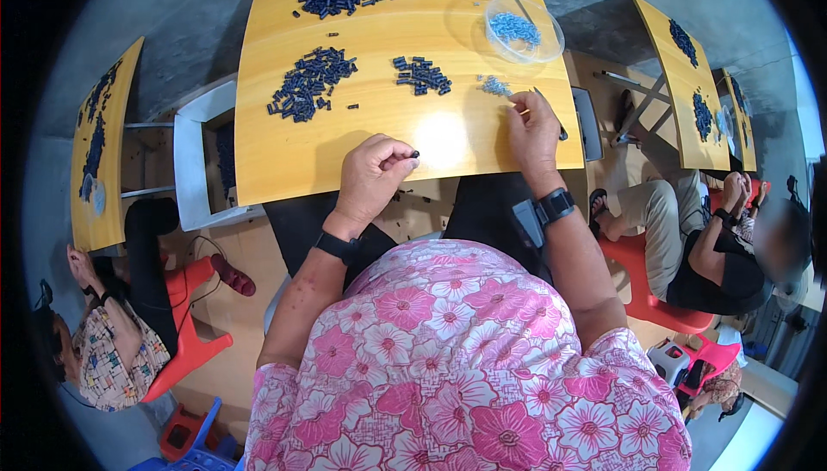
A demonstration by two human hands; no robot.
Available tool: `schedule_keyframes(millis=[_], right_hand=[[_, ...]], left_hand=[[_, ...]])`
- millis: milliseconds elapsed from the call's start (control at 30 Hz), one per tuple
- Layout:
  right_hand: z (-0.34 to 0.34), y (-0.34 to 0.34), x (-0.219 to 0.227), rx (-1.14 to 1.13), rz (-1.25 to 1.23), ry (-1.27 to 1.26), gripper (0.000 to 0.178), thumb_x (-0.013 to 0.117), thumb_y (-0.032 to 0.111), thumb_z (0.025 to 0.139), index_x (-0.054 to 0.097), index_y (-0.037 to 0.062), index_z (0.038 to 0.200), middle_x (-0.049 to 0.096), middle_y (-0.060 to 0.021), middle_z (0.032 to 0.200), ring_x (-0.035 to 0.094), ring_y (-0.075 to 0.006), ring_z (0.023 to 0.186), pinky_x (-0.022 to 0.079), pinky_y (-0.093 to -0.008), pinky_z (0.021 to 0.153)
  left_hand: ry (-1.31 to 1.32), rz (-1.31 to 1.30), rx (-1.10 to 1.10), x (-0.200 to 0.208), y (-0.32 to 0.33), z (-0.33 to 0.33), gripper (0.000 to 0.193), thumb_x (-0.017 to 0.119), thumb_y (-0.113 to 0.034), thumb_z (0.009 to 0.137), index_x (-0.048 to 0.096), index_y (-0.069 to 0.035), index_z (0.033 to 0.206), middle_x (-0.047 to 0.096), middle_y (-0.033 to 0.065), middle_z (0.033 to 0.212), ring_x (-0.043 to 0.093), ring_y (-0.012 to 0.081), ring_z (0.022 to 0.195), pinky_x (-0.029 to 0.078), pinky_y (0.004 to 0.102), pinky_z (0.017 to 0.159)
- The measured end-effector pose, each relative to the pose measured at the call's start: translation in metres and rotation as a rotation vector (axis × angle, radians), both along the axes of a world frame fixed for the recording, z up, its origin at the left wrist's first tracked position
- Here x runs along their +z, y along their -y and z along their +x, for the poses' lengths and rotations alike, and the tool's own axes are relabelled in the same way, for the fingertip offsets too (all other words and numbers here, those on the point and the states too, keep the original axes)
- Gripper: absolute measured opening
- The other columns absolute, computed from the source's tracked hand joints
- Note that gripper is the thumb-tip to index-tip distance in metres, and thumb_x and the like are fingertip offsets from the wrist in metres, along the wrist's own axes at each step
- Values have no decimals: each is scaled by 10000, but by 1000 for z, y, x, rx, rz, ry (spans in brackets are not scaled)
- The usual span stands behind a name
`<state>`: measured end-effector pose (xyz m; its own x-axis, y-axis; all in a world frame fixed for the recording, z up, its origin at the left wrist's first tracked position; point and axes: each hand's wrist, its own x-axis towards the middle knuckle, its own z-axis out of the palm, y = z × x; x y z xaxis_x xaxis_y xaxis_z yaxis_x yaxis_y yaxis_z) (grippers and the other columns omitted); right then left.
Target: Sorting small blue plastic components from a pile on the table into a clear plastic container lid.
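Left hand [376,174] is pinching a black piece [415,154] between thumb and finger, frame centre | right hand [533,131], right of centre, is curling near clear bits [494,85], hold unclear to me | table [284,165] edge is lying close below; a slackening pinch could be dropping the piece floorward

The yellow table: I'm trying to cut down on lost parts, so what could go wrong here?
The left hand pinches a small black part close to the yellow table's front edge, so a slip might drop it to the floor.
The small pale pieces lie loose beside the right hand, which could scatter them with a careless brush.
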<state>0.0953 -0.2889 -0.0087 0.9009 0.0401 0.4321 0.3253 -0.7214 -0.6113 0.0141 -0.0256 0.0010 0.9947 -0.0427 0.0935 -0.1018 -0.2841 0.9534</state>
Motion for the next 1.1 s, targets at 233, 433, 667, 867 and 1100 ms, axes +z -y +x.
schedule_keyframes(millis=[233, 433, 667, 867, 1100], right_hand=[[21, 12, -3, -173, -45, -145, 134, 704, 46, 814, 672, 20, 942, 634, -103, 806, 617, -200, 669, 518, -311, 653], [19, 15, -8, -146, -54, -140, 63, 714, 47, 802, 684, 22, 851, 621, -99, 791, 627, -196, 666, 520, -309, 654], [16, 15, -11, -116, 62, -171, 81, 690, 35, 797, 679, 29, 877, 619, -102, 813, 619, -206, 707, 511, -305, 681], [15, 15, -11, -63, 26, -126, 112, 714, 21, 814, 688, 16, 922, 608, -71, 806, 605, -134, 664, 514, -254, 658], [15, 11, -6, -23, -55, -72, 76, 703, 30, 827, 701, 44, 902, 591, -83, 774, 585, -171, 641, 483, -280, 610]], left_hand=[[-32, -20, -2, 4, 1, 0, 79, 710, 22, 796, 666, -4, 856, 607, 11, 800, 559, 80, 708, 466, 217, 649], [-25, -12, -6, 2, 1, 1, 87, 715, 26, 791, 668, -4, 859, 614, 18, 807, 562, 87, 705, 467, 220, 648], [-30, -13, -2, 3, 0, 0, 90, 719, 23, 787, 667, -4, 855, 611, 21, 793, 557, 90, 697, 464, 222, 645], [-16, 1, -2, 3, 0, 0, 87, 719, 14, 787, 667, -5, 854, 610, 22, 791, 555, 91, 694, 462, 223, 643], [-14, -23, 3, 3, 1, 0, 85, 715, 14, 787, 665, -5, 853, 605, 21, 786, 550, 90, 688, 458, 224, 634]])
